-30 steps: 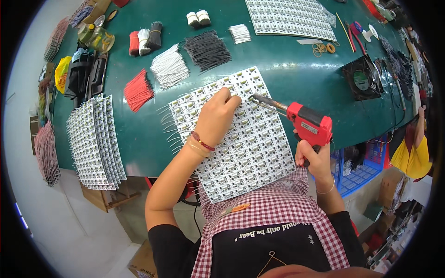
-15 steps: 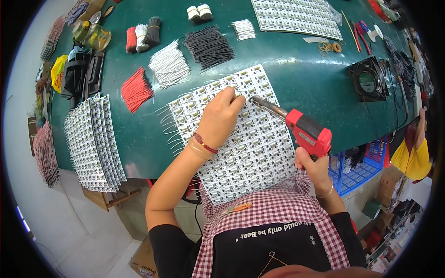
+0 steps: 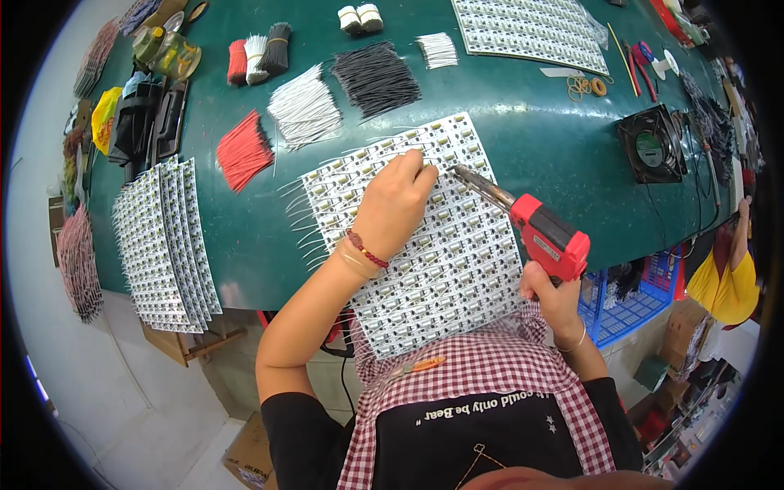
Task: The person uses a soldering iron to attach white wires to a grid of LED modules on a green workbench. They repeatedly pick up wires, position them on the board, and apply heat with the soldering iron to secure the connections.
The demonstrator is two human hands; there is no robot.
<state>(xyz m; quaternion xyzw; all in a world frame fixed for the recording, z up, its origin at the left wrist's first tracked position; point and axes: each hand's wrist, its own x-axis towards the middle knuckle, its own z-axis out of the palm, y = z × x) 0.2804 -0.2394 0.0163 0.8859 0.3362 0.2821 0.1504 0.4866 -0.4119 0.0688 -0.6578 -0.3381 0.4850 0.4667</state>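
A large white sheet of small circuit boards [image 3: 441,269] lies partly on the green table and reaches over its edge to my lap. White wires stick out along its left side. My left hand [image 3: 394,200] rests over the upper part of the sheet, thumb and fingers pinched together; what they hold is hidden. Wrapped in my right hand [image 3: 554,298] is the grip of a red and black soldering gun [image 3: 555,237]. Its dark tip points left and meets or hovers just over the sheet, a short way right of my left fingertips.
Loose red wires [image 3: 244,153], white wires [image 3: 305,106] and black wires [image 3: 376,78] lie beyond the sheet. Stacked wired sheets [image 3: 163,245] stand at left. A black fan [image 3: 651,144] sits at right, above a blue crate [image 3: 633,302]. More sheets [image 3: 531,33] lie at the back.
The whole view has shifted slightly. My hands, the soldering gun and the sheet keep nearly the same places relative to one another.
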